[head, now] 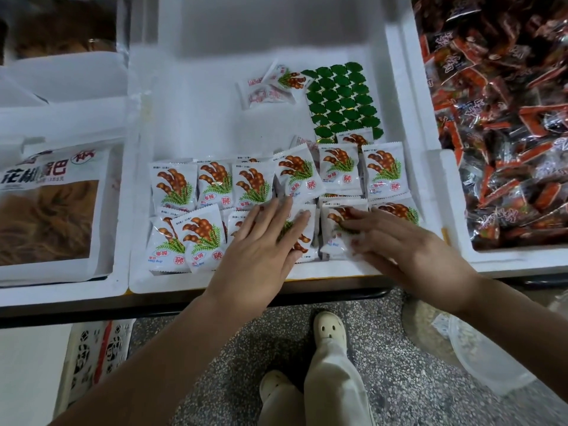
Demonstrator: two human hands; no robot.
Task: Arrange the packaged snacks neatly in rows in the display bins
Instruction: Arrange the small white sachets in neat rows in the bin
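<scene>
Small white snack packets printed with brown pods and green leaves (pixel 249 184) lie in two rough rows along the near side of a white foam display bin (pixel 196 118). My left hand (pixel 264 241) rests flat, fingers straight, on a front-row packet (pixel 302 238). My right hand (pixel 399 244) lies with its fingers over the neighbouring front-row packet (pixel 333 238), fingertips pressing its face. Three loose packets (pixel 270 87) sit apart near the bin's middle. A sheet of green leaf-shaped pieces (pixel 342 99) lies at the bin's right side.
A left bin holds large bags of brown snacks (pixel 49 207). A right bin is heaped with red and black wrapped snacks (pixel 504 124). The far half of the middle bin is bare white. Below the shelf edge are a speckled floor, my shoes (pixel 330 329) and a plastic bag (pixel 479 348).
</scene>
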